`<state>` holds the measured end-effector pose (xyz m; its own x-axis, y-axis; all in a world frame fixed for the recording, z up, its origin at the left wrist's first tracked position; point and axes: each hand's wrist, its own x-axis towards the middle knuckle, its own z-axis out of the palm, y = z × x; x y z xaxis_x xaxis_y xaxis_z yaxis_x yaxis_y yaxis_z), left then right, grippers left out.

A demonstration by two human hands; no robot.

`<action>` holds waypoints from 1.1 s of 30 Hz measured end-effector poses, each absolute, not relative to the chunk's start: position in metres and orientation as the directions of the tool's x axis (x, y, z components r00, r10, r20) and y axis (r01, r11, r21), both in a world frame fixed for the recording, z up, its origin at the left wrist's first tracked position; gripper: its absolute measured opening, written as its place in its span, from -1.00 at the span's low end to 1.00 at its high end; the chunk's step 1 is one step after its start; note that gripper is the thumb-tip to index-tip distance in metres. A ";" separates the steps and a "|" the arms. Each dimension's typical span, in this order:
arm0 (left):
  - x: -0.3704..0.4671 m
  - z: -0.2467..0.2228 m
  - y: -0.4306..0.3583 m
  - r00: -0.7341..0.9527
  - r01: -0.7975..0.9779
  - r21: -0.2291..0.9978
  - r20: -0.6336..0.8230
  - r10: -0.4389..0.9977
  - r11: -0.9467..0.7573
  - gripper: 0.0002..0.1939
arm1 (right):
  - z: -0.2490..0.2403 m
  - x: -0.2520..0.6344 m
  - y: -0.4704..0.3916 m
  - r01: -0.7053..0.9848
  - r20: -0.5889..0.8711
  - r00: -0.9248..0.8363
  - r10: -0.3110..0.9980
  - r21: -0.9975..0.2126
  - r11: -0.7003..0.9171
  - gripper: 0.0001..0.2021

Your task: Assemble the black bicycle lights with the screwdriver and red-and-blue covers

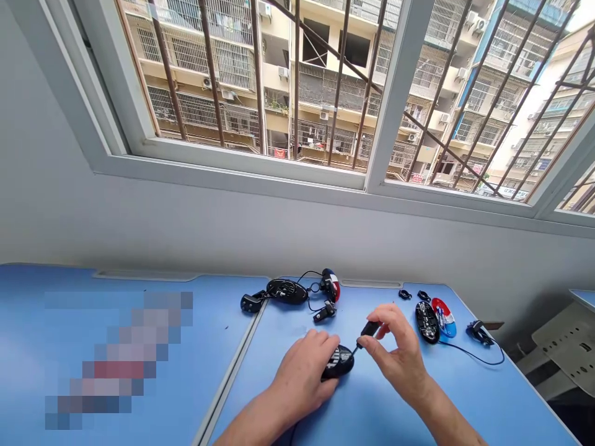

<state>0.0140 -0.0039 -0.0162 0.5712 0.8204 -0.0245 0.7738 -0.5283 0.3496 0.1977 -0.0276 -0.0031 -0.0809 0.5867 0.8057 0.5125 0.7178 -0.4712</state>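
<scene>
1 black shell (340, 362) on the worktop (372, 412), clasped under the curled left hand (304, 371); 1 screwdriver (370, 331), pinched in the right hand (400, 354), tip at the shell's edge; risk: slipping and scratching it or jabbing fingers, should the shell rock.

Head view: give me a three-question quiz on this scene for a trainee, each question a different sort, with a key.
1. What is the left hand on?
A) the window frame
B) a black oval part
C) the wall
2. True or false: the right hand holds a small black handle in its fingers.
3. Fill in the colour: at the right end of the desk, a red and blue oval shell lies beside a ____ oval one.

Key: 1 B; 2 true; 3 black.
</scene>
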 end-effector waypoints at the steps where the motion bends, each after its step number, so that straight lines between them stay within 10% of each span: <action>1: 0.014 -0.016 -0.004 0.572 0.774 0.348 -0.026 0.820 -0.529 -0.73 | -0.003 0.198 -0.028 0.517 0.810 -0.074 0.582 -0.468 0.717 -0.82; 33: 0.014 -0.022 -0.004 0.581 0.764 0.315 0.041 0.813 -0.563 -0.80 | -0.005 0.198 -0.026 0.528 0.800 -0.096 0.592 -0.464 0.711 -0.77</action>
